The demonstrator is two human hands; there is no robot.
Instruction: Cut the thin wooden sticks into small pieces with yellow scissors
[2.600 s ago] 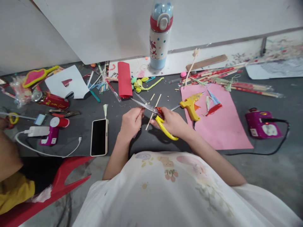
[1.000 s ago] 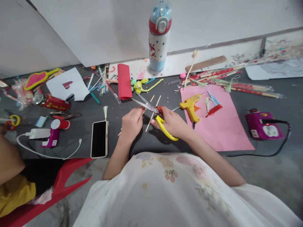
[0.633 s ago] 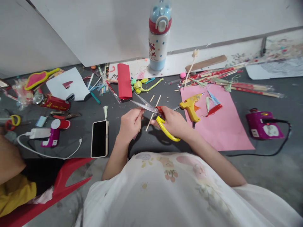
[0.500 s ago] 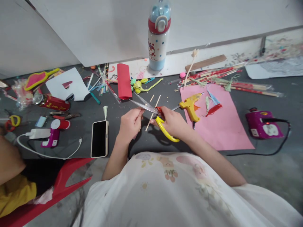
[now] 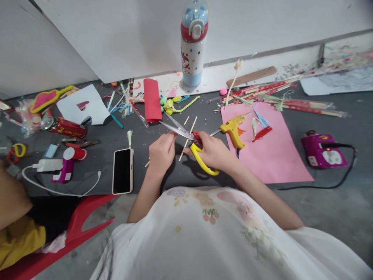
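Note:
My right hand (image 5: pixel 214 151) is closed around the scissors (image 5: pixel 205 162), which have yellow handles; their blades are spread and point up and left. The lower blade reaches close to the fingertips of my left hand (image 5: pixel 161 151). Those fingers are pinched together, and whatever lies in them is hidden from view. A thin wooden stick (image 5: pixel 183 151) runs slantwise beneath the scissors, between the hands. Beyond the blades is a shorter stick piece (image 5: pixel 186 120). Another small stick end (image 5: pixel 147 163) shows left of my left wrist; whether it is held I cannot tell.
A yellow glue gun (image 5: pixel 234 130) rests on pink paper (image 5: pixel 279 155) at right. Folded red paper (image 5: pixel 152 100) and a water bottle (image 5: pixel 192 58) are behind the hands. A phone (image 5: pixel 122 171) lies left, near a drink can (image 5: pixel 68 127). Another person's arm (image 5: pixel 13 198) is at far left.
My left hand has turned or shifted slightly, and a small stick end now shows left of its wrist. The right hand and the open scissors stay almost in place.

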